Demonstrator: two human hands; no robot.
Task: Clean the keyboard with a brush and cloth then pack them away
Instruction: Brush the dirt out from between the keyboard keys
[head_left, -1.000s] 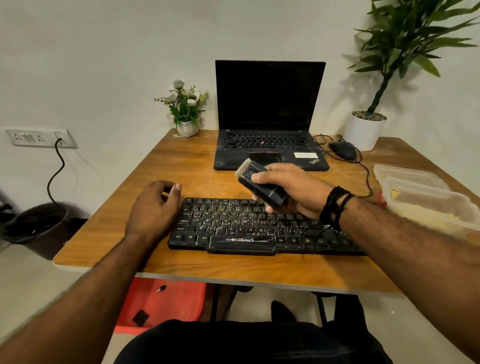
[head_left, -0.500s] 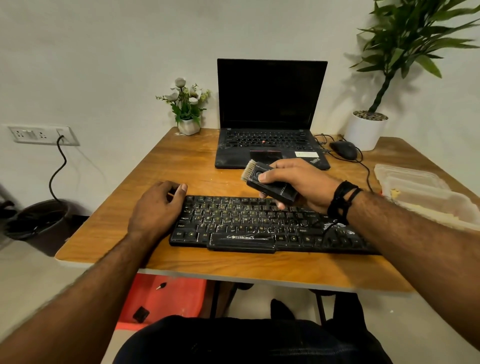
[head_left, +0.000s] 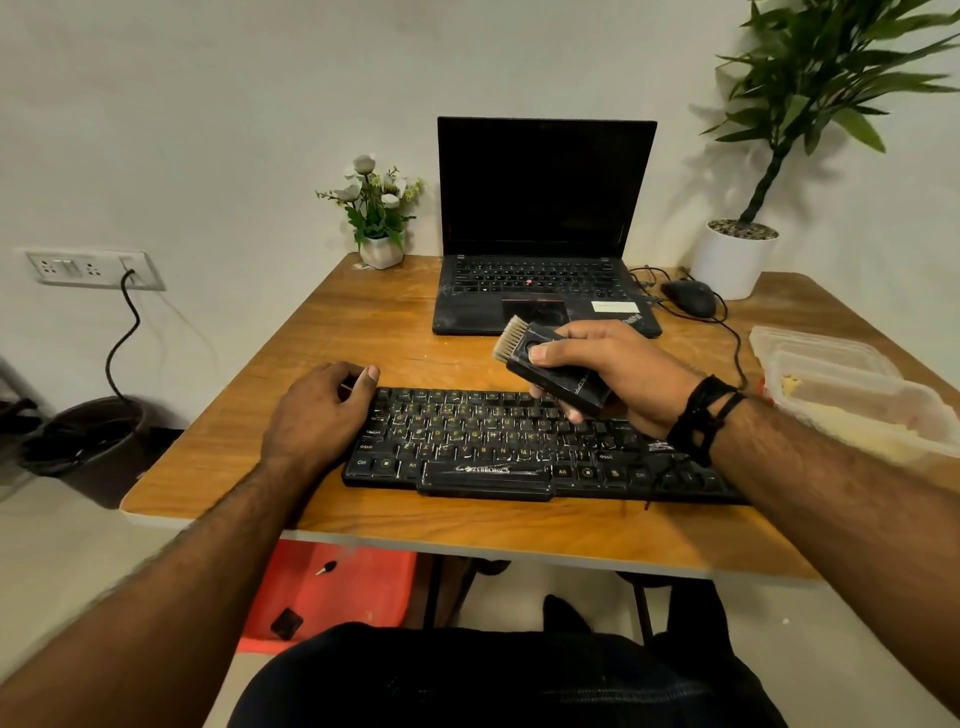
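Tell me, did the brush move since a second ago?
Yes, a little: the brush in the right hand drifted rightward along the laptop front edge.

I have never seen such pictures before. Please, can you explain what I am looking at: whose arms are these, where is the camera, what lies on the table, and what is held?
There is no machine here. The arms belong to a person, and the camera is worn on that person's head, looking forward and down, so you see the scene as they do.

The right hand holds a small black brush with pale bristles, raised a little above the black keyboard; the grip is fingers and thumb curled round the brush body. The left hand rests at the keyboard's left end, steadying it.

On the wooden table there are also an open laptop with a dark screen, a mouse, a small flower pot, a large potted plant and clear plastic boxes at the right. I cannot see a cloth clearly.
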